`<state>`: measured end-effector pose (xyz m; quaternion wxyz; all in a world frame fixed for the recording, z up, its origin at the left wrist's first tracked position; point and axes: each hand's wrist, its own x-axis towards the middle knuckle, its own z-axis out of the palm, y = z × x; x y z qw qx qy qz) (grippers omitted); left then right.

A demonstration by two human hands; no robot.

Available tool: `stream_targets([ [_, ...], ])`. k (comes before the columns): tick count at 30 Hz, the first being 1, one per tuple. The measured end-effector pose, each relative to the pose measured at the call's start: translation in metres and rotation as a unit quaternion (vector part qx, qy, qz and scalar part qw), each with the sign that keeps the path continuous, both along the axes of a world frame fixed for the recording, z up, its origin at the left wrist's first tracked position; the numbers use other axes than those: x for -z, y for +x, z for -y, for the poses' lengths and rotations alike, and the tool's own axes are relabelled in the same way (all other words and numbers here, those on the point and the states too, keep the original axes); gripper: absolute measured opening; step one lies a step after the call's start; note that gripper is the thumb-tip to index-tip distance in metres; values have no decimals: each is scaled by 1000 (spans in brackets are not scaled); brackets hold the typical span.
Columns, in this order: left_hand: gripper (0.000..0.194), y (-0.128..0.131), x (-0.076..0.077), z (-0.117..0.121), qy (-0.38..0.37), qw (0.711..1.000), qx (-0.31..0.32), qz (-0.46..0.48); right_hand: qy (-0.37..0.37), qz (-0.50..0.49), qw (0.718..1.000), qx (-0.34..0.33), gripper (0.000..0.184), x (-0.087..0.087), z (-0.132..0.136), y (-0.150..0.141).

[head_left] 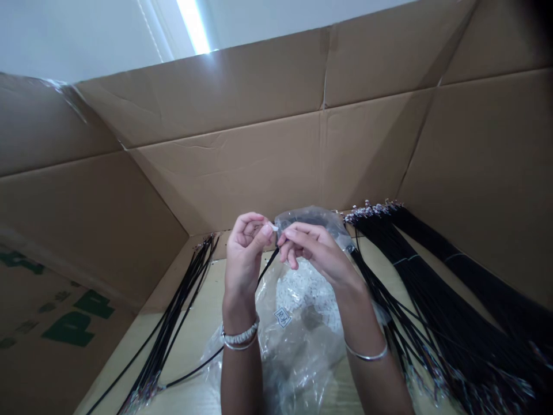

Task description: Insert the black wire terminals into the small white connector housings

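My left hand (244, 253) and my right hand (314, 249) meet fingertip to fingertip above a clear plastic bag (298, 328) of small white connectors. A small white connector (273, 227) is pinched at my left thumb and forefinger. My right hand's fingers are pinched on the end of a thin black cable (264, 270) that runs down and left under my left wrist. Both hands are closed in a pinch. Each wrist has bangles.
Tall cardboard walls (268, 167) stand on the left, back and right of a tan worktop (194, 340). A thin bunch of black cables (173, 328) lies at the left. A large pile of black cables (453, 311) with coloured wire ends fills the right.
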<state>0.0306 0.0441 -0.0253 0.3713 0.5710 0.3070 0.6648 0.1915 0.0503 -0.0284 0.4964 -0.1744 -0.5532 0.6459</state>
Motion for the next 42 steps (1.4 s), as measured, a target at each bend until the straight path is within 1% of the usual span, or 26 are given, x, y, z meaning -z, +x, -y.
stream_targets([
  [3, 25, 4, -3, 9, 12, 1000, 4, -5, 15, -2, 1000, 1, 34, -3, 5, -1],
  [4, 25, 6, -4, 13, 24, 1000, -9, -12, 16, -1, 1000, 6, 35, -4, 6, -1],
  [5, 25, 8, -5, 17, 47, 998, -37, -24, 15, 1, 1000, 11, 37, -4, 7, -1],
  [6, 26, 9, -6, 21, 85, 992, -79, -47, 13, 2, 1000, 14, 37, -5, 8, -1],
  [7, 30, 10, -6, 24, 130, 980, -127, -76, 12, 2, 1000, 15, 38, -5, 10, -1],
  [8, 36, 11, -6, 26, 180, 963, -171, -111, 11, 2, 1000, 14, 39, -6, 11, -1],
  [9, 42, 12, -6, 27, 226, 942, -202, -147, 12, 0, 1000, 14, 39, -6, 12, -1],
  [10, 47, 12, -5, 28, 264, 921, -220, -181, 16, -1, 1000, 15, 39, -6, 12, -1],
  [13, 55, 11, -3, 26, 349, 868, -231, -266, 46, -1, 998, 31, 36, -6, 13, 1],
  [15, 57, 10, -3, 23, 379, 844, -236, -297, 53, -11, 998, 31, 32, -6, 12, 2],
  [17, 57, 9, -3, 21, 389, 834, -241, -308, 45, -28, 998, 23, 27, -5, 10, 3],
  [19, 55, 9, -3, 20, 389, 831, -248, -310, 41, -35, 998, 15, 23, -4, 9, 4],
  [21, 53, 10, -4, 20, 378, 838, -249, -306, 48, -31, 998, 15, 21, -4, 8, 5],
  [22, 51, 10, -4, 21, 362, 848, -245, -300, 50, -29, 998, 16, 20, -4, 8, 5],
  [24, 46, 8, -6, 23, 301, 885, -217, -280, 56, -32, 998, 16, 20, -4, 8, 5],
  [26, 34, 6, -8, 25, 191, 934, -153, -260, 67, -39, 997, 12, 20, -4, 8, 6],
  [27, 25, 5, -9, 25, 134, 952, -106, -253, 72, -42, 996, 8, 19, -3, 7, 6],
  [28, 21, 4, -10, 25, 84, 963, -54, -249, 74, -43, 996, 3, 20, -3, 7, 6],
  [29, 20, 3, -11, 25, 45, 969, -4, -244, 72, -44, 996, -3, 19, -3, 7, 6],
  [30, 21, 2, -11, 24, 20, 970, 34, -238, 67, -48, 997, -9, 19, -2, 6, 6],
  [31, 22, 2, -11, 23, 11, 971, 56, -232, 59, -54, 997, -16, 19, -2, 5, 6],
  [32, 21, 2, -12, 23, 10, 972, 61, -227, 49, -63, 997, -23, 19, -2, 5, 6],
  [34, 18, 2, -12, 23, 22, 973, 34, -225, 34, -97, 994, -22, 19, -3, 4, 7],
  [37, 18, 4, -12, 25, 39, 972, -14, -231, 26, -159, 986, 35, 18, -6, 3, 8],
  [39, 17, 5, -13, 28, 44, 972, -47, -226, 27, -182, 980, 79, 18, -8, 4, 10],
  [42, 14, 7, -13, 32, 49, 969, -98, -221, 23, -199, 974, 109, 20, -10, 4, 11],
])
